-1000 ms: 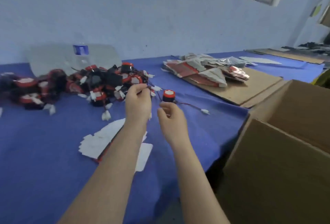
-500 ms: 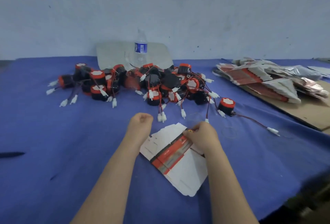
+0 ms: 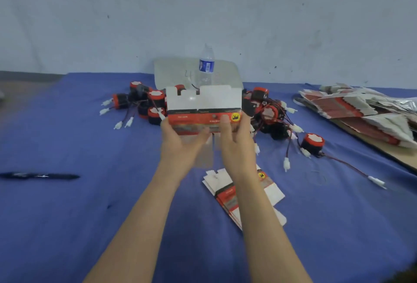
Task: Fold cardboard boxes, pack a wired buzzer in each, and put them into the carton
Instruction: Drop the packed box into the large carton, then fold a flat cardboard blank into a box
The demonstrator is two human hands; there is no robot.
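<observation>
I hold a flat red-and-white cardboard box (image 3: 204, 109) upright in the air above the blue table (image 3: 67, 215). My left hand (image 3: 180, 145) grips its lower left edge, thumb across the front. My right hand (image 3: 237, 147) grips the lower right part, thumb on the red panel. A pile of black-and-red wired buzzers (image 3: 268, 113) lies behind the box, partly hidden by it. One single buzzer (image 3: 312, 144) sits apart to the right, its wire trailing to a white plug. More flat box blanks (image 3: 228, 194) lie on the table under my right forearm.
A clear water bottle (image 3: 206, 66) stands at the back in front of a pale sheet. A stack of flat box blanks (image 3: 361, 109) on brown cardboard lies at the right. A dark pen (image 3: 40, 176) rests at the left.
Both hands lifted one flat box off the small stack on the table and raised it upright in front of the buzzer pile. My view has swung left, away from the carton.
</observation>
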